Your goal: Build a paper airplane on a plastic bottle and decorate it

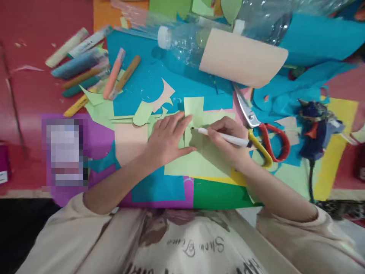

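- Red tabletop (28, 89): our firm base, though loose paper covers much of it, so we do well to see that nothing ridged lies beneath the part we mark.
- Blue sheet (135, 85): it spreads beyond our work; we let it lie and avoid catching its edge.
- Pale green sheet (211, 163): this lies in front of us, under both hands, and we want it flat, because any slip probably spoils the line.
- Pair of scissors (258, 123): it rests with spread blades just beyond our right hand (230, 142), so we watch that the knuckles do not bump it.
- Left hand (167, 137): palm down, fingers loosely spread, thumb stretched out, grasping nothing; even, light pressure from the fingertips should serve best.
- Right hand: fingers closed around the pen in a writing pinch; a relaxed hold likely gives a steadier stroke.
- Pale green strip (195, 106): it lies on the pale green sheet between our hands, our left fingers by its edge; we pin it close to the marking point.
- White-barrelled pen (235, 139): held slantwise; we favour slow, short strokes.
- Dark pen tip (192, 128): it appears over the strip, near our left fingers; we cannot tell whether it touches.
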Tool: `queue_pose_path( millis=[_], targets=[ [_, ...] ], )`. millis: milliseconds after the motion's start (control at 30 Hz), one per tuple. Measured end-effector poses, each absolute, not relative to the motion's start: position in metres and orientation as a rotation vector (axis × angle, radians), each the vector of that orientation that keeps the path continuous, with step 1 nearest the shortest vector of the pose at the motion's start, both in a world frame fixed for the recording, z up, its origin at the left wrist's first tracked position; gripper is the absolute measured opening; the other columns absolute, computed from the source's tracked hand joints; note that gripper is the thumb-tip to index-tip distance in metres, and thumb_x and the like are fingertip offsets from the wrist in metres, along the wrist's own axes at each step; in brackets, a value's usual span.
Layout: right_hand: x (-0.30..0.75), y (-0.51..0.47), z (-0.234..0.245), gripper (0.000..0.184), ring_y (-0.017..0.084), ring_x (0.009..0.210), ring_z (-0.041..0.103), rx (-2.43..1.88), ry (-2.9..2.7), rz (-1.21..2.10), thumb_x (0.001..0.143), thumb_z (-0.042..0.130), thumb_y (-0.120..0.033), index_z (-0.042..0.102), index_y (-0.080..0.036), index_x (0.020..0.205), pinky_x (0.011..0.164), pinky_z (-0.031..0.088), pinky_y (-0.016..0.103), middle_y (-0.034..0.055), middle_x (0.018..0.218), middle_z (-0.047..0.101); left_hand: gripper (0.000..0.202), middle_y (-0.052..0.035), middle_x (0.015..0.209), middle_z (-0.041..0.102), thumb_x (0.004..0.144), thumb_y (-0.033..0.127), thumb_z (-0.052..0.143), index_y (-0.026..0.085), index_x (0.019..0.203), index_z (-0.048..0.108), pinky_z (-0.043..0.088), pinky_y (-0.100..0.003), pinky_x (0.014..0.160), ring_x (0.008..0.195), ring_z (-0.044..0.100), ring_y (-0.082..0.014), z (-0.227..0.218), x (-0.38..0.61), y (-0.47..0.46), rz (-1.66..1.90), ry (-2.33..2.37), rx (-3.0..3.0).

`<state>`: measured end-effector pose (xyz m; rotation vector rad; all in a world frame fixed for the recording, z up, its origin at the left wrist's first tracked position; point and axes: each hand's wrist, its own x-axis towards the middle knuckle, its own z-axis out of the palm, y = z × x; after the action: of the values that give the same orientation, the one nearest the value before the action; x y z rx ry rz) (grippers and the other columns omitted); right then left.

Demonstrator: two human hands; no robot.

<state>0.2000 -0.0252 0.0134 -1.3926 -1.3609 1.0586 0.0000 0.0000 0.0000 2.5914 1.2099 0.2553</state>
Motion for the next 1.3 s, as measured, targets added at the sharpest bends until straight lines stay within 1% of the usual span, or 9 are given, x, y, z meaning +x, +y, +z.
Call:
queue_pose_path(
  millis=[200, 433, 567, 733, 833, 1000, 1133, 1300],
  targets=[
    [0.1978, -0.0249, 0.0139, 0.015, 0.01, 0.047, 0.049, -1.429, -1.356, 1.07, 0.08, 0.064, -0.027, 0.058, -0.021, 0.067, 0.042, 0.036, 0.023, -0.0036, 0.054, 0.057, 0.078, -0.0182, 0.138, 0.052, 0.084, 0.063, 0.06, 0.017, 0.144, 0.039, 0.04, -0.043, 0.099, 0.126, 0.05, -0.0342, -0.0024, -0.0004, -0.0009, 0.287, 1.217, 2.532],
    [0.1969, -0.0233, 0.0154, 0.017, 0.009, 0.048, 0.05, -1.45, -1.403, 1.04, 0.079, 0.064, -0.028, 0.057, -0.02, 0.066, 0.044, 0.035, 0.023, -0.003, 0.054, 0.057, 0.075, -0.0167, 0.139, 0.053, 0.086, 0.064, 0.057, 0.019, 0.143, 0.039, 0.039, -0.04, 0.099, 0.126, 0.051, -0.0318, -0.0019, -0.0008, -0.0006, 0.299, 1.227, 2.541],
    [0.198, -0.025, 0.0142, 0.016, 0.009, 0.048, 0.05, -1.47, -1.431, 1.037, 0.08, 0.064, -0.029, 0.058, -0.019, 0.068, 0.045, 0.034, 0.023, -0.003, 0.055, 0.058, 0.078, -0.0172, 0.139, 0.053, 0.086, 0.066, 0.054, 0.017, 0.144, 0.038, 0.039, -0.039, 0.098, 0.125, 0.051, -0.0316, -0.0021, -0.0012, -0.0001, 0.29, 1.215, 2.576],
    [0.198, -0.0262, 0.0149, 0.016, 0.01, 0.05, 0.051, -1.506, -1.479, 1.025, 0.081, 0.064, -0.03, 0.06, -0.02, 0.07, 0.047, 0.035, 0.025, -0.0019, 0.057, 0.06, 0.073, -0.0176, 0.139, 0.053, 0.088, 0.06, 0.056, 0.016, 0.143, 0.038, 0.039, -0.039, 0.097, 0.125, 0.052, -0.0312, -0.001, -0.0014, 0.0001, 0.287, 1.209, 2.592],
    [0.198, -0.0257, 0.016, 0.018, 0.011, 0.05, 0.051, -1.515, -1.47, 1.055, 0.08, 0.065, -0.033, 0.061, -0.02, 0.068, 0.047, 0.034, 0.026, -0.0018, 0.056, 0.06, 0.073, -0.0181, 0.139, 0.053, 0.087, 0.057, 0.058, 0.015, 0.144, 0.038, 0.04, -0.04, 0.097, 0.126, 0.051, -0.0321, -0.0002, -0.0014, 0.0, 0.28, 1.203, 2.575],
    [0.1978, -0.0245, 0.0174, 0.019, 0.012, 0.052, 0.053, -1.486, -1.396, 1.095, 0.079, 0.065, -0.035, 0.061, -0.02, 0.068, 0.048, 0.035, 0.026, -0.0006, 0.058, 0.063, 0.075, -0.0185, 0.139, 0.053, 0.086, 0.058, 0.058, 0.015, 0.144, 0.039, 0.04, -0.041, 0.098, 0.125, 0.051, -0.0331, -0.0006, -0.0008, 0.0002, 0.283, 1.22, 2.55],
    [0.1967, -0.025, 0.0169, 0.019, 0.012, 0.05, 0.051, -1.534, -1.421, 1.074, 0.079, 0.065, -0.036, 0.061, -0.02, 0.069, 0.047, 0.032, 0.027, -0.0012, 0.055, 0.061, 0.074, -0.0175, 0.139, 0.053, 0.086, 0.059, 0.057, 0.016, 0.144, 0.039, 0.04, -0.04, 0.097, 0.125, 0.052, -0.0321, 0.0007, -0.0003, 0.0005, 0.259, 1.223, 2.573],
    [0.1965, -0.0263, 0.016, 0.02, 0.012, 0.049, 0.05, -1.569, -1.469, 1.102, 0.08, 0.064, -0.037, 0.06, -0.02, 0.07, 0.049, 0.033, 0.028, -0.0012, 0.055, 0.06, 0.072, -0.0173, 0.139, 0.053, 0.088, 0.057, 0.056, 0.016, 0.144, 0.039, 0.04, -0.04, 0.097, 0.126, 0.051, -0.0322, 0.0029, -0.0003, 0.0004, 0.244, 1.219, 2.565]
  ],
)
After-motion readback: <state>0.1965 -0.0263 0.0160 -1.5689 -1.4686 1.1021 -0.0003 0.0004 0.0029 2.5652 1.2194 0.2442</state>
